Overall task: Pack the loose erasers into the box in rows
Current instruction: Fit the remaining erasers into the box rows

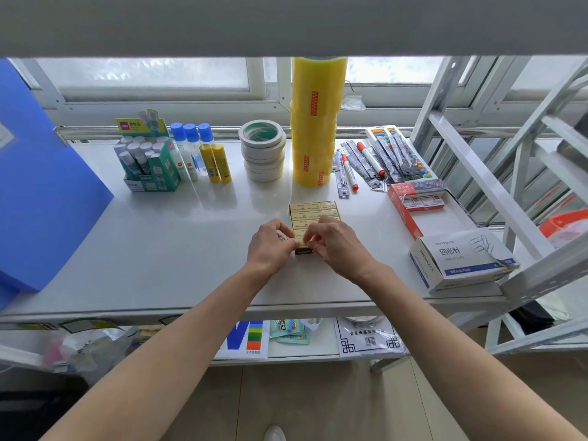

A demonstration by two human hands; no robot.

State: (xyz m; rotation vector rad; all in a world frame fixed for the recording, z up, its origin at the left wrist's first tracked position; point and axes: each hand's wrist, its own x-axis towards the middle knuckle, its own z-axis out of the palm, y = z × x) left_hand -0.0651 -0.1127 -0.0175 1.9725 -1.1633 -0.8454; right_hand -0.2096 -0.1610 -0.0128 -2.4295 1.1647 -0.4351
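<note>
- White shelving beside a frosted window (143,73) serves as the work surface, a pale shelf top (178,237) crowded with stationery along its far edge.
- At centre sits the box (315,218), its long axis running away from the person, toward the window; its near end is covered by both hands.
- Cream erasers (313,206) lie inside in rows, each with its long side running left to right across the box; printing on their wrappers is too small to read.
- The left hand (270,246) and right hand (337,243) meet over the near end of the box, fingertips pressed together around a small pale eraser (306,238); only a sliver of it shows, so how it points cannot be told.
- A dark strip (304,250) at the box's near end peeks out below the fingers; whether it is a flap or a wall cannot be told.
- Behind the box stands a tall stack of yellow tape rolls (316,122), its top cut off by the overhanging shelf above.
- To the left are white tape rolls (262,151), glue bottles (200,151) and a green glue-stick carton (149,160).
- To the right are red markers (370,159), a red box (416,202) and a paper-clip box (461,259).
- A blue folder (41,173) is cut off at the left edge.
</note>
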